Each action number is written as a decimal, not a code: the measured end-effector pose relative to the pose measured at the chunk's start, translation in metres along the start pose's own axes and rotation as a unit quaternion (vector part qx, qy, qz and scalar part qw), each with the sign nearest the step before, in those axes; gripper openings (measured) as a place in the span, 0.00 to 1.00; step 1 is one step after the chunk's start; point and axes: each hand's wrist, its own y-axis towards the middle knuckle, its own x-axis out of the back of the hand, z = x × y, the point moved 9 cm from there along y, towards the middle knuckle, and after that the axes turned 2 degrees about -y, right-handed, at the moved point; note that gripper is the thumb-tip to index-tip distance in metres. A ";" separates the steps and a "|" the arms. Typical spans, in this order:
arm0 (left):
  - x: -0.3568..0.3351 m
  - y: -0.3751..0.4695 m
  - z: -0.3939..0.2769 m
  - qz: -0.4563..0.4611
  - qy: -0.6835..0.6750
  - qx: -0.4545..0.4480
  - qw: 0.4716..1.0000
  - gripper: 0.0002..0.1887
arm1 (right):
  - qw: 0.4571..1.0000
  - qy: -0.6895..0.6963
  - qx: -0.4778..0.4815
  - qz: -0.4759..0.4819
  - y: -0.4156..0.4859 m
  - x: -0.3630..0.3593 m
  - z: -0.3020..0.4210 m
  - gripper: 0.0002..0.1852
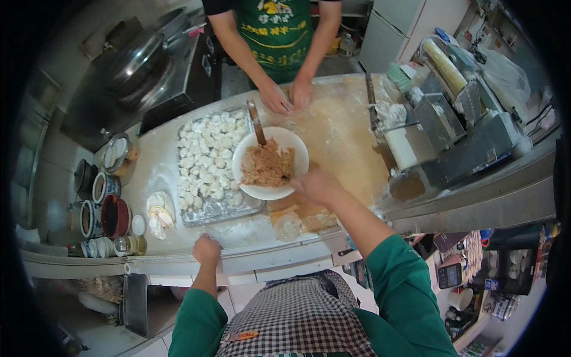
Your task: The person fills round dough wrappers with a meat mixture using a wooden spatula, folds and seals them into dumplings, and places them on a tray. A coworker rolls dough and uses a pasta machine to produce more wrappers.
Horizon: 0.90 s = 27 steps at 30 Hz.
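Observation:
My right hand (316,185) grips the near right rim of a white bowl (301,151). Inside the bowl is a pinkish minced filling (263,165), with a wooden spatula (256,122) standing tilted in it. The bowl overlaps the right side of a metal tray (218,216), which carries many floured dumplings (207,151). My left hand (207,249) is curled at the counter's front edge, below the tray; whether something is inside its fingers is hidden.
Opposite, a co-worker's hands (287,96) meet over the floured wooden board (343,120). A dough-rolling machine (464,129) stands at right. Jars and a red pot (115,216) line the left end, near a cloth bundle (160,214). A clear round dish (287,227) lies near the front edge.

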 end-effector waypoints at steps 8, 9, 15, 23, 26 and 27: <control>0.009 -0.005 -0.004 -0.002 -0.031 0.018 0.999 0.08 | 0.992 0.045 0.005 -0.122 -0.046 -0.005 -0.077 0.09; 0.008 -0.005 -0.004 -0.001 -0.032 0.018 0.999 0.07 | 0.987 0.067 0.033 -0.140 -0.056 -0.012 -0.072 0.09; 0.004 -0.003 0.000 -0.007 -0.027 0.019 0.999 0.07 | 0.993 0.110 0.002 -0.039 -0.095 -0.057 -0.034 0.12; 0.001 0.001 0.002 -0.005 -0.017 0.017 1.000 0.07 | 0.991 0.091 0.085 -0.043 -0.069 -0.076 0.011 0.09; -0.002 0.001 0.004 0.011 -0.033 0.029 0.999 0.07 | 0.995 0.047 0.090 0.007 -0.076 -0.078 0.004 0.07; -0.003 0.000 0.004 0.012 -0.034 0.029 0.999 0.07 | 0.993 0.074 0.093 -0.024 -0.081 -0.065 -0.001 0.06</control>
